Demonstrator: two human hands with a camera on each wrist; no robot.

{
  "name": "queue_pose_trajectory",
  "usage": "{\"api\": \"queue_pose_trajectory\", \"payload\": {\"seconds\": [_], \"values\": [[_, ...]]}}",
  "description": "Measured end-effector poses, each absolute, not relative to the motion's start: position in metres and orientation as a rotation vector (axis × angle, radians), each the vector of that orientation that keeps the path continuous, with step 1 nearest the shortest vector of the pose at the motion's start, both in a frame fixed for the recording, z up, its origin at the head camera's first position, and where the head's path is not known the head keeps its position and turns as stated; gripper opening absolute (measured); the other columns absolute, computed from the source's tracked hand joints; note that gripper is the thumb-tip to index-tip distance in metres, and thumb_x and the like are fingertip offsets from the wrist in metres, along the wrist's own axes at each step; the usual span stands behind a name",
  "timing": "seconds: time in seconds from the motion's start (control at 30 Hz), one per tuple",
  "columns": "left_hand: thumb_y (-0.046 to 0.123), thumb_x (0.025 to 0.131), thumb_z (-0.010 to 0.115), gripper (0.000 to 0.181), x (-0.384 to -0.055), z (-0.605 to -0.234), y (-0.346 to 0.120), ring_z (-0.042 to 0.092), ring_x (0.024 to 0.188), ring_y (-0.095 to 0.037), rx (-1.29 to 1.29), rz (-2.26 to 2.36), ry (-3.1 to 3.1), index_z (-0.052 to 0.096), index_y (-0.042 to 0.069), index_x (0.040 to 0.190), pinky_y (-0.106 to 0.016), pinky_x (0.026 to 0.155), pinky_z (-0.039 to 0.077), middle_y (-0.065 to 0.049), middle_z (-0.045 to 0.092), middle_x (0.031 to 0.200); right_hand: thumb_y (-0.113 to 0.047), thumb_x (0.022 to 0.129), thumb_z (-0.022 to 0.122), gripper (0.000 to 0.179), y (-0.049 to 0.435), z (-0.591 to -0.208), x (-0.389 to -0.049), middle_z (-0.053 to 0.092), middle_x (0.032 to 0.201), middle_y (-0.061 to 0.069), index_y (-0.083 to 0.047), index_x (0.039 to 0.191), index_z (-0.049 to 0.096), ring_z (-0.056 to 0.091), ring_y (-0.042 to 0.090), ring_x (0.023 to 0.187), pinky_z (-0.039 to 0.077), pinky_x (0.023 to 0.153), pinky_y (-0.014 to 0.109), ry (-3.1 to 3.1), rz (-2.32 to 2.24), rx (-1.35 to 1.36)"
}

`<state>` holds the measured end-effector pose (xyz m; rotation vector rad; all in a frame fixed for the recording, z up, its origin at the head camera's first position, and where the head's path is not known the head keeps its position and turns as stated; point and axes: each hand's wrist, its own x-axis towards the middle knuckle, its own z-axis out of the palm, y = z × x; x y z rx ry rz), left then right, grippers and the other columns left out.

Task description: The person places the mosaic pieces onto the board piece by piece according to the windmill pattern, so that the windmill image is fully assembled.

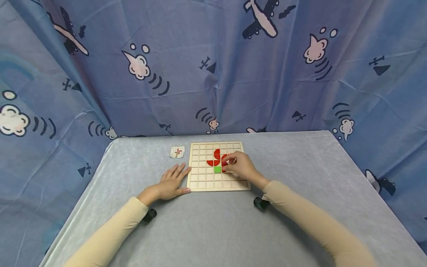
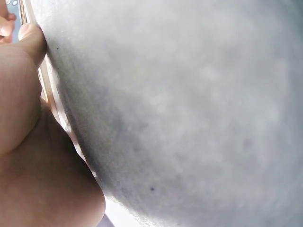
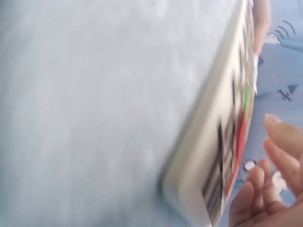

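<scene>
A square wooden grid board (image 1: 201, 183) lies on the table. On it are several red rounded pieces (image 1: 213, 162), set like pinwheel blades, and a green square piece (image 1: 218, 169). My right hand (image 1: 242, 165) hovers over the red pieces at the board's right half, thumb and forefinger apart, partly covering them. In the right wrist view its bent fingers (image 3: 279, 137) show no piece between them. My left hand (image 1: 170, 184) rests flat on the table with fingers spread, thumb and forefinger at the board's left edge.
A small card (image 1: 177, 151) with a printed grid and a red pattern lies left of the board's upper corner. Grey cloth covers the table (image 1: 293, 167). A blue patterned curtain (image 1: 186, 74) hangs behind it and at both sides.
</scene>
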<state>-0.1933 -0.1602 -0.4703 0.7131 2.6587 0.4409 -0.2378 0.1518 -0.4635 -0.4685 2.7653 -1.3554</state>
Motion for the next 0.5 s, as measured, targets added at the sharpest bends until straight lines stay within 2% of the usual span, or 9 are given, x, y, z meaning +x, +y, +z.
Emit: {"api": "queue_pose_trajectory", "payload": {"seconds": [0.3, 0.5], "values": [[0.05, 0.1, 0.051, 0.082, -0.194, -0.471, -0.16, -0.003, 0.155, -0.042, 0.707, 0.411, 2.667, 0.008, 0.017, 0.161, -0.065, 0.121, 0.005, -0.016, -0.003, 0.168, -0.016, 0.086, 0.078, 0.028, 0.2, -0.448, -0.228, 0.064, 0.087, 0.009, -0.006, 0.111, 0.074, 0.052, 0.016, 0.071, 0.043, 0.062, 0.024, 2.719, -1.406, -0.545], [0.049, 0.1, 0.051, 0.081, -0.193, -0.469, -0.159, -0.002, 0.155, -0.043, 0.71, 0.408, 2.672, 0.009, 0.016, 0.161, -0.066, 0.121, 0.006, -0.016, -0.001, 0.168, -0.018, 0.087, 0.077, 0.029, 0.24, -0.447, -0.211, 0.066, 0.094, 0.009, -0.009, 0.114, 0.073, 0.056, 0.016, 0.078, 0.047, 0.068, 0.026, 2.733, -1.315, -0.514]]}}
